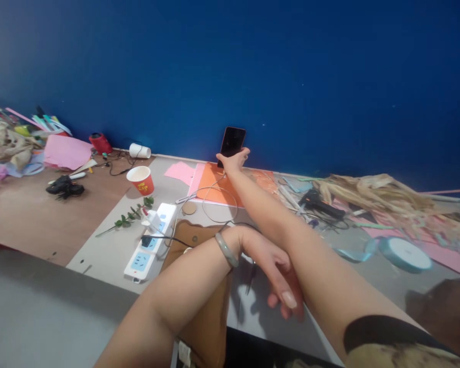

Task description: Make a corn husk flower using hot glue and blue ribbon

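Note:
A dark phone (233,142) leans upright against the blue wall, with a white cable near its lower end. My right hand (234,159) reaches to it and is closed around its lower part, thumb on the left edge. Under my right forearm hangs my left hand (274,268), with a pale bangle (227,250) on the wrist. Its fingers are loosely bent and apart, and I see nothing in them. A brown padded item (205,317) lies below my left forearm. Orange paper (218,191) lies in front of the phone.
Left of my arms are a white power strip (151,243) with plugs, a leafy sprig (127,220), a red paper cup (141,181) and a black glue gun (65,187). On the right sit a blue ribbon roll (406,254), another glue gun (320,203) and dry husks (383,197).

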### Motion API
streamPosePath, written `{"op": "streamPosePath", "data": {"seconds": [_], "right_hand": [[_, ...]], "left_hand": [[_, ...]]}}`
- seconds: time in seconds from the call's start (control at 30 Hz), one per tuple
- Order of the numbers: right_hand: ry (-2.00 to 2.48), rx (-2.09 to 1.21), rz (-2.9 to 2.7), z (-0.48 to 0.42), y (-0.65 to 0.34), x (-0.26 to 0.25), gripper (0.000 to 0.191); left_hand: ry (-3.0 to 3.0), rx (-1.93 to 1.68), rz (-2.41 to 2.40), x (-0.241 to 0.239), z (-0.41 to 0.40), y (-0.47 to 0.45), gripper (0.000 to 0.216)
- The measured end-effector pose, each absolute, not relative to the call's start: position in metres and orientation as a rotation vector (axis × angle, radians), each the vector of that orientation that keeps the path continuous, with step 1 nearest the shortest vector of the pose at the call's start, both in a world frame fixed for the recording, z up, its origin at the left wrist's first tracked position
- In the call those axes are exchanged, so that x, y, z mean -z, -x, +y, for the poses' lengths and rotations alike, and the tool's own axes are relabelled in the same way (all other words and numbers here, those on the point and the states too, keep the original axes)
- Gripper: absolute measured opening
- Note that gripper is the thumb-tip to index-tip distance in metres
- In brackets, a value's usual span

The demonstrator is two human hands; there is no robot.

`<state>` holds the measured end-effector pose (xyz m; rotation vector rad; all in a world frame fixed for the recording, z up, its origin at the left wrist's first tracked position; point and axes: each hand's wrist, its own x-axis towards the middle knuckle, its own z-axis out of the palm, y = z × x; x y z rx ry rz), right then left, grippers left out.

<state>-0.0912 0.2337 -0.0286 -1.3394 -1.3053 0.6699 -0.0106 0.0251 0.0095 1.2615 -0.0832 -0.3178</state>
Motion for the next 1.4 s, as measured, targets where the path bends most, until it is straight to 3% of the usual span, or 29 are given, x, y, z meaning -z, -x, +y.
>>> {"op": "streamPosePath", "data": {"seconds": [1.0, 1.4], "right_hand": [[1.328, -0.588, -1.468, 0.217, 0.073, 0.028, 0.078], [1.337, -0.608, -1.433, 0.219, 0.078, 0.028, 0.093]], "left_hand": [[-1.411, 0.210, -0.084, -0.014, 0.019, 0.008, 0.036], [-1.426, 0.195, -0.048, -0.008, 0.019, 0.008, 0.039]]}}
